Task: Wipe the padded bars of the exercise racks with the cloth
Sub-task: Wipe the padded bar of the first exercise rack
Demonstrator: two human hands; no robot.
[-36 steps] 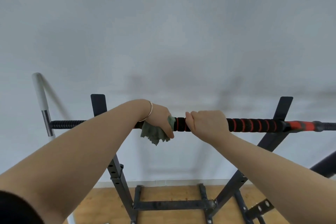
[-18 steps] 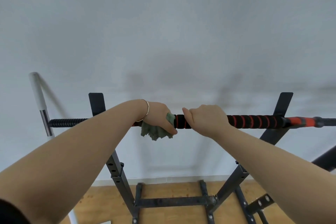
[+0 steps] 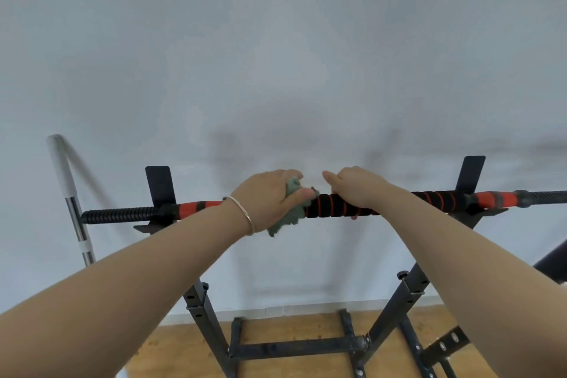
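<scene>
Two grips on the padded bar [image 3: 334, 209] atop the rack [image 3: 201, 311]: left grip [image 3: 270, 199] pinches cloth [image 3: 290, 219] against it, right grip [image 3: 359, 187] curls round the bar alongside; wrap cloth fully, steady bar, stroke outward.

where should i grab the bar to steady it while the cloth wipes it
Probably the padded black-and-red middle of the bar, from above, fingers curling over it. It lies level across the rack, and the padding looks softer than the ribbed ends. Stay just right of the cloth in the left hand, where the right hand sits.
</scene>
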